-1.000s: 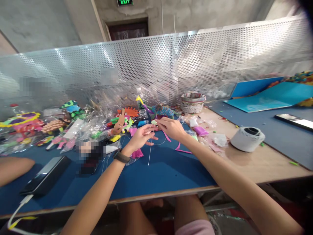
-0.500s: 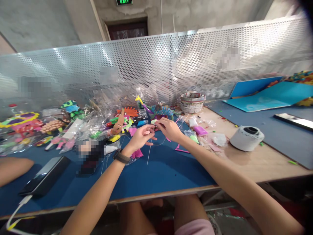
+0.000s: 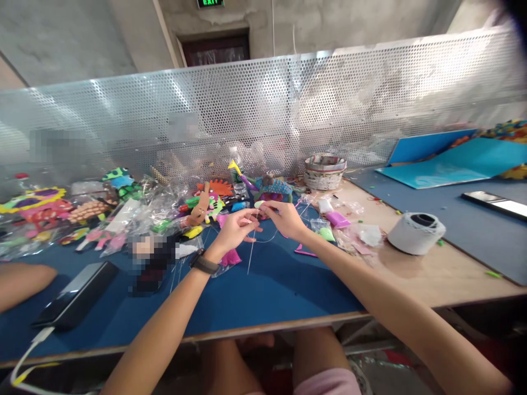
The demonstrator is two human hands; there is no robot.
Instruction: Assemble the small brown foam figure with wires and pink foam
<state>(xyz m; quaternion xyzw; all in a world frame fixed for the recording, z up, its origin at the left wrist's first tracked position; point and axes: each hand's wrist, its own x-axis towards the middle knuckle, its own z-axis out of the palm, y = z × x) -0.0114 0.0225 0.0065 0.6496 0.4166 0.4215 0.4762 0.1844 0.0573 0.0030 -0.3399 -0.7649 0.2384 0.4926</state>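
Over the blue table top, both my hands meet at a thin white strand [image 3: 251,257], a thread or fine wire. My left hand [image 3: 235,230] has thumb and forefinger pinched on it, while its other fingers curl loosely below. Close against it, my right hand [image 3: 284,217] pinches near the upper end with bent fingers. The strand's lower part hangs almost straight down, and a thin curve of it shows between the hands. A small pale round piece [image 3: 259,204] shows just behind the fingertips; whether they touch it I cannot tell.
Colourful clay figures [image 3: 201,204] and plastic bags crowd the back left. A woven basket [image 3: 324,171], packets of purple clay [image 3: 338,219] and a white cone spool [image 3: 415,233] stand right. A phone on a dark block [image 3: 76,296] and another person's arm [image 3: 24,286] are left.
My right hand's fingers have shifted slightly left and closed in at the strand's upper end. My left hand has barely moved, and the strand still hangs between them.
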